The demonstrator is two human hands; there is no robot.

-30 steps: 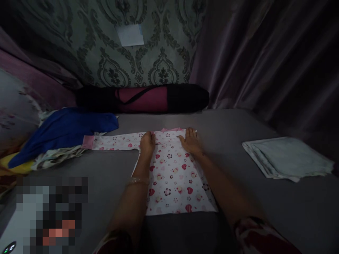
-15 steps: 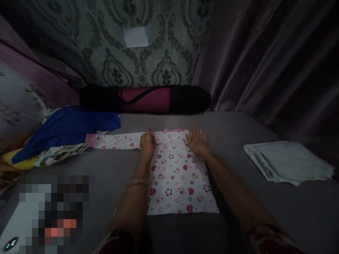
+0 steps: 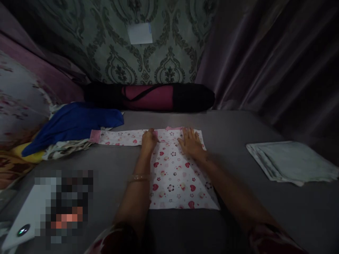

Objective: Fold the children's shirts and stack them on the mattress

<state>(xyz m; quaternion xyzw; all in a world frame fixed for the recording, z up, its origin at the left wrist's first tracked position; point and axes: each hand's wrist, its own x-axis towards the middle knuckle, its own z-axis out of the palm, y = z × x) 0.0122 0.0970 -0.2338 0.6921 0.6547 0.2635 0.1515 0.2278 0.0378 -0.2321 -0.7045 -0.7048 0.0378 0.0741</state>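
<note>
A white long-sleeved shirt [image 3: 173,173], printed with red hearts and small flowers, lies flat on the grey bed sheet. One sleeve [image 3: 122,137] stretches out to the left and ends in a pink cuff [image 3: 95,136]. My left hand [image 3: 149,139] is closed on the shirt near its left shoulder, where a bit of pink shows beside the fingers. Flat on the upper right of the shirt rests my right hand [image 3: 192,143], fingers spread. A band of the same cloth lies across the top between both hands, with pink trim at the neck edge.
Left of the shirt is a heap with a blue cloth [image 3: 79,118] on top. A folded pale cloth [image 3: 293,162] lies at the right. A black and maroon bolster-like bag [image 3: 148,97] lines the wall. A white device [image 3: 34,211], partly pixelated, sits at lower left.
My right hand has slid left from the shirt's right shoulder edge toward the neck, uncovering that corner. My left hand keeps its place on the shirt. The whole view has shifted slightly.
</note>
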